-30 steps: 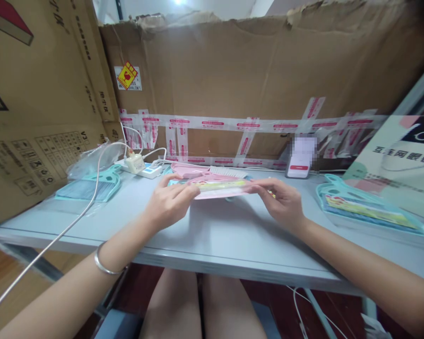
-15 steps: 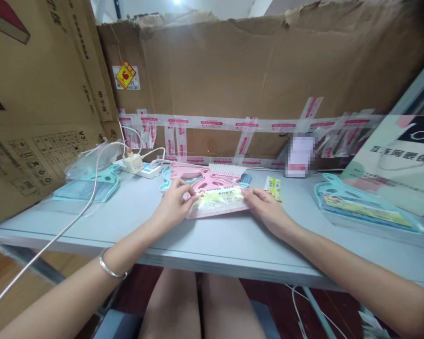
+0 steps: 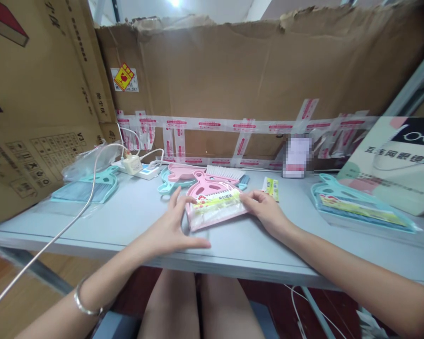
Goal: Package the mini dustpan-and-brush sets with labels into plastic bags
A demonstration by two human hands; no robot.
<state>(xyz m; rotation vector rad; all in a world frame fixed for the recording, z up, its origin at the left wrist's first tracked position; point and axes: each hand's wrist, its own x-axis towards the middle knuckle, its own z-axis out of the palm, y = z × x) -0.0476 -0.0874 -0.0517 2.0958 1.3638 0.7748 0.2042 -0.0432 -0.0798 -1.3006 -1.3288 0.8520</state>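
A pink dustpan [image 3: 212, 220] in a clear bag, with a yellow-green label card [image 3: 215, 200] across it, lies tilted on the table in front of me. At its right edge, my right hand [image 3: 265, 207] pinches the dustpan between thumb and fingers. My left hand [image 3: 175, 226] is spread at the left edge, thumb stretched out over the tabletop and fingertips near the dustpan's upper left. Just behind are another pink piece [image 3: 183, 172], a white-bristled brush [image 3: 226, 174] and a turquoise dustpan [image 3: 167, 187], partly covered.
Bagged turquoise dustpans lie at left [image 3: 88, 188] and right [image 3: 363, 209]. More label cards [image 3: 270, 187] sit behind my right hand. A power strip [image 3: 150, 172] with a cable, a blurred phone [image 3: 297, 157] and a large cardboard box [image 3: 212, 75] stand at the back.
My left hand has let go of the dustpan's left edge and opened, moving down toward me. The dustpan has swung, its left side nearer me. My right hand keeps its grip.
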